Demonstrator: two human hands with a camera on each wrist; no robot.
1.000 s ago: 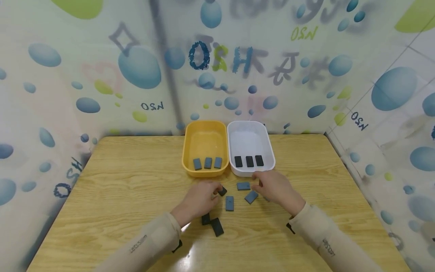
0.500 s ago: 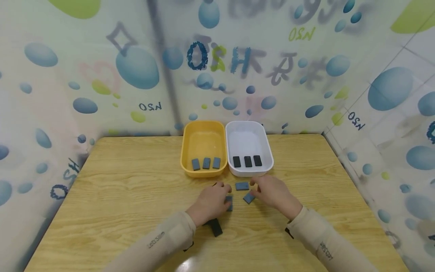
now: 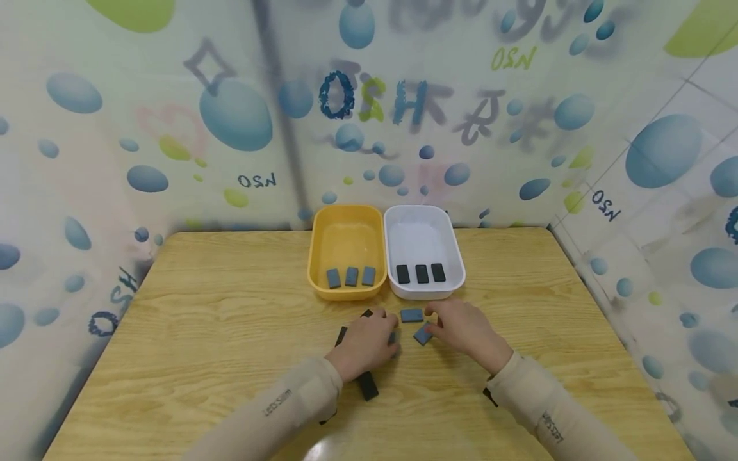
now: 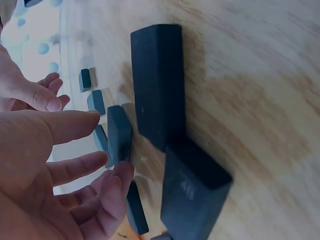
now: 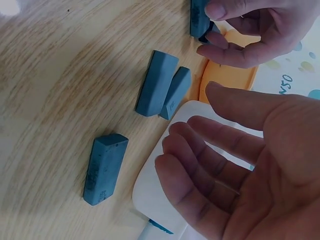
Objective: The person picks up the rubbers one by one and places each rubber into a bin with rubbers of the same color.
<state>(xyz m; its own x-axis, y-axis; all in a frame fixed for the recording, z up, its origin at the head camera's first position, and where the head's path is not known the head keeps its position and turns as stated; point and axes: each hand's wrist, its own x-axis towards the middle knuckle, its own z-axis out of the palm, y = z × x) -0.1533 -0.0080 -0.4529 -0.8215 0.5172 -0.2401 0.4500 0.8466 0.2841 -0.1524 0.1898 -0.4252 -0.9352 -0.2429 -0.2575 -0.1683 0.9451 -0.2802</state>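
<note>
My left hand (image 3: 369, 342) hovers palm-down over a blue-grey block (image 4: 119, 132), mostly covered by it in the head view. Its fingers are loosely bent in the left wrist view, and I see nothing held. Around that hand lie black blocks (image 3: 368, 386), one poking out beyond the fingers and another beside the wrist. My right hand (image 3: 467, 333) is held above the table, its fingers (image 5: 182, 175) curved loosely around nothing. By its fingertips are a slanted blue-grey block (image 3: 423, 333) and a sideways blue-grey block (image 3: 412, 315). Another blue block (image 5: 105, 169) shows in the right wrist view.
A yellow tray (image 3: 319, 243) and a white tray (image 3: 455, 243) stand side by side at the back of the wooden table (image 3: 230, 288). Blue-grey blocks (image 3: 352, 276) lie in a row in the yellow one, black blocks (image 3: 422, 274) in the white. A patterned wall rises behind.
My left hand has moved to the right, from near a black block to over the blue-grey block. My right hand has shifted only slightly, still over the same spot.
</note>
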